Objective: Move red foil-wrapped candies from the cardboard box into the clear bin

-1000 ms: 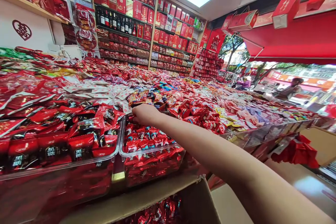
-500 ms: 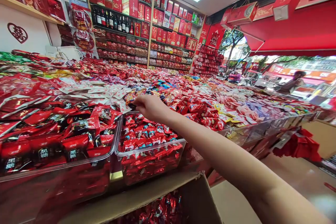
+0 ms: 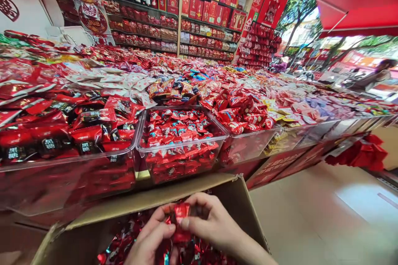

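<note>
Over the open cardboard box [image 3: 250,211], my left hand [image 3: 151,238] and my right hand [image 3: 213,221] meet around a red-wrapped candy [image 3: 181,214]. Both thumbs and the fingertips pinch it from either side. Beneath my hands, the box holds many shiny wrapped candies [image 3: 120,242], partly covered by my fingers. Just behind the box stands a clear plastic bin [image 3: 186,144] with red and blue wrapped candies [image 3: 177,126] inside. Whether my hands hold more than one candy I cannot tell.
Left of the bin lie black-and-red packets [image 3: 52,140] in another clear bin. Red packets [image 3: 239,109] fill the one to the right. Shelves of bottles and boxes [image 3: 202,8] line the back wall. Tiled floor [image 3: 298,215] lies at right, where a red cloth bundle [image 3: 360,153] hangs.
My right hand has drawn back from the candy display to the cardboard box. My left hand has come into view, and both now hold a candy. The view has tilted downward.
</note>
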Available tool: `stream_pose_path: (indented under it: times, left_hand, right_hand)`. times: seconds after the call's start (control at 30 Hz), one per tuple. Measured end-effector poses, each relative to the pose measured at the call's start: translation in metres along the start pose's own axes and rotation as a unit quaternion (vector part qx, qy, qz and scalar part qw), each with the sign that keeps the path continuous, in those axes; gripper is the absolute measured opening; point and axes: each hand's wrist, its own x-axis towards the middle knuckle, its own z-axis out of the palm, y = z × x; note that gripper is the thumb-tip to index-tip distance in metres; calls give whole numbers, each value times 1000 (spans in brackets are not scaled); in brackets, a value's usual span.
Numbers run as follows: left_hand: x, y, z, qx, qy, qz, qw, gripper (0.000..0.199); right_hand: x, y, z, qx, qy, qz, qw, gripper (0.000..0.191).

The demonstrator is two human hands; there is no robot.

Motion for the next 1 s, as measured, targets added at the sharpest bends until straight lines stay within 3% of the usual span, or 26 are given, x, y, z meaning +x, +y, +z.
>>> stream_pose_path:
  times: [0.23, 0.43, 0.53, 0.6, 0.67, 0.8, 0.87, 1.0]
  left_hand:
    - [8, -3, -6, 146, 10, 49, 988, 16]
    - [3, 1, -2, 153, 9, 84, 985, 17]
    - [-1, 4, 0, 103, -1, 53, 993, 29]
    - [-2, 5, -1, 78, -34, 28, 996, 35]
    - [-2, 4, -4, 71, -32, 33, 996, 32]
    - [-1, 1, -7, 93, 35, 99, 990, 43]
    - [0, 0, -8, 98, 38, 107, 989, 50]
    - [-1, -1, -7, 97, 28, 82, 991, 21]
  right_hand:
    - [-2, -3, -2, 147, 90, 25, 985, 21]
    - [-4, 4, 0, 241, 101, -6, 965, 14]
    - [-11, 0, -2, 112, 89, -136, 980, 8]
    - [-17, -3, -4, -27, 69, -225, 972, 14]
    - [-24, -3, -4, -90, 68, -256, 960, 19]
    - [-29, 3, 3, 28, 104, -176, 978, 23]
    - [-28, 5, 6, 82, 99, -131, 983, 25]
    - [-21, 5, 9, 120, 127, -86, 981, 17]
